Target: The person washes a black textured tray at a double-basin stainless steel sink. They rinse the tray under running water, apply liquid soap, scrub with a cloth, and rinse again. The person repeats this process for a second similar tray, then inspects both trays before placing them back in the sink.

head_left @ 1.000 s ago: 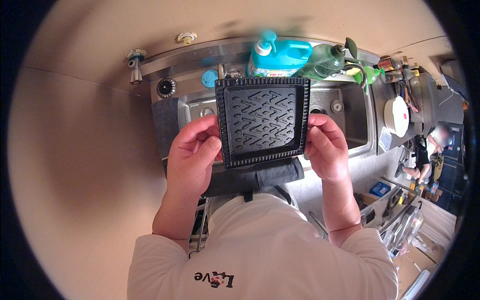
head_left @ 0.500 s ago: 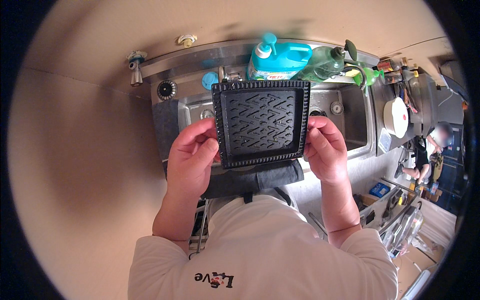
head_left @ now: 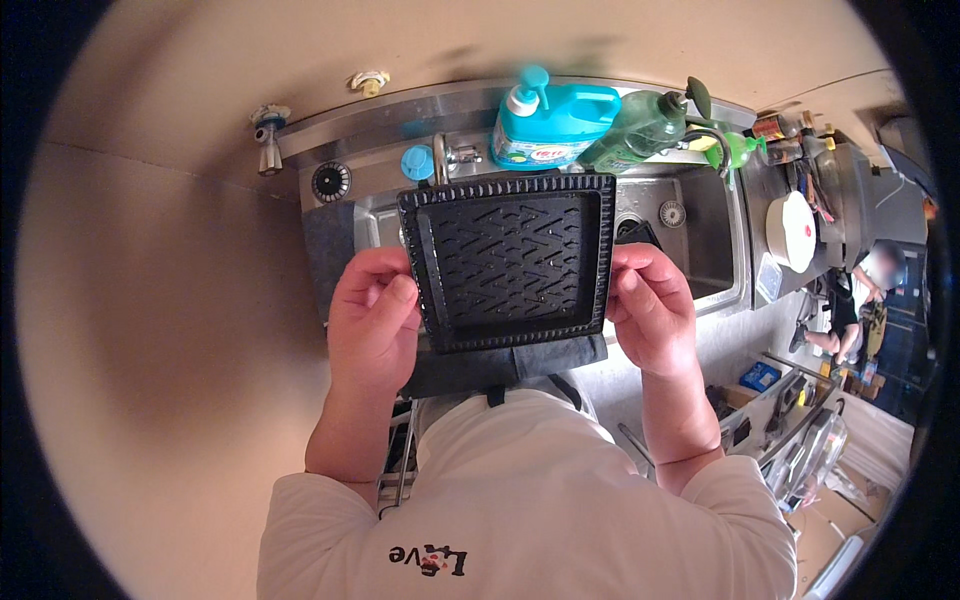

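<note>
A square black plastic tray (head_left: 510, 262) with a ribbed rim and raised slanted ridges on its floor is held up in front of me, over the sink. My left hand (head_left: 376, 312) pinches its left edge between thumb and fingers. On the opposite edge, my right hand (head_left: 650, 308) grips in the same way. Small shiny spots like water drops show on the tray. Behind it, much of the metal sink (head_left: 702, 230) is hidden, and a dark object lies partly visible in the basin by the tray's right side.
A blue pump jug (head_left: 555, 125) and a green bottle (head_left: 640, 130) stand along the sink's back. Nearby are a faucet (head_left: 440, 155) and a green spray bottle (head_left: 738, 150). A white oval container (head_left: 792, 233) sits on the right counter. Another person (head_left: 850, 305) is far right.
The tray has come slightly nearer and lower, and its tilt has changed. Its left edge shifted left with my left hand. Both hands keep their hold.
</note>
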The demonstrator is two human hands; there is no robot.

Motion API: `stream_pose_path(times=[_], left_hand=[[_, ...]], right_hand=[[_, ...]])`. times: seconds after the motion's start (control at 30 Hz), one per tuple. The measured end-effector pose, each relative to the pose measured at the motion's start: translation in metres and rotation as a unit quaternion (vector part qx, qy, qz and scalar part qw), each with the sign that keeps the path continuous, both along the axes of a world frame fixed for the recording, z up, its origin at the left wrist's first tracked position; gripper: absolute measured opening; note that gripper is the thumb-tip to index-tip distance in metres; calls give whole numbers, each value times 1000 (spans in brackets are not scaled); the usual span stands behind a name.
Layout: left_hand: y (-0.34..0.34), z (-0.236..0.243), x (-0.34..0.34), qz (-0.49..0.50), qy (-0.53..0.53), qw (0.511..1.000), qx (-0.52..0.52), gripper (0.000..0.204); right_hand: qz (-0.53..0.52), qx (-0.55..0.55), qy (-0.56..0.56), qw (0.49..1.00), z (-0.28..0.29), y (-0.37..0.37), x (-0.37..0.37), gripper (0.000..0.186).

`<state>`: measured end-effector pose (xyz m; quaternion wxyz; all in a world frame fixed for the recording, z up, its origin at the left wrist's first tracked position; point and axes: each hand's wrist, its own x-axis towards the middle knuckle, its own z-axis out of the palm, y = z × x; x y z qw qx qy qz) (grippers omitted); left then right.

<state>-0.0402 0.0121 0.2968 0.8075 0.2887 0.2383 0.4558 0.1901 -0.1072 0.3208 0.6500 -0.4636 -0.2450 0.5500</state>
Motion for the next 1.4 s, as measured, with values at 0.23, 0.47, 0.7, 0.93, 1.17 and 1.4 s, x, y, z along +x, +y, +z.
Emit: stream_pose_path(times=[0.23,0.47,0.7,0.93,1.17,1.4], left_hand=[[0,-4,-3,1,7,1000,-4,16],[1,1,0,5,4,1000,1,16],[1,-3,-2,12,-2,1000,13,16],[3,-3,-3,-9,-23,999,25,17],[3,-5,-4,3,-15,999,37,18],[4,-4,-4,-7,-17,999,28,18]], right_hand=[[1,-12,-1,1000,4,0,0,22],[7,0,-26,1000,1,-2,1,22],[19,32,-37,999,5,3,1,22],[21,47,-62,997,5,5,1,21],[23,45,-73,996,2,5,2,20],[25,41,-75,996,0,6,4,20]])
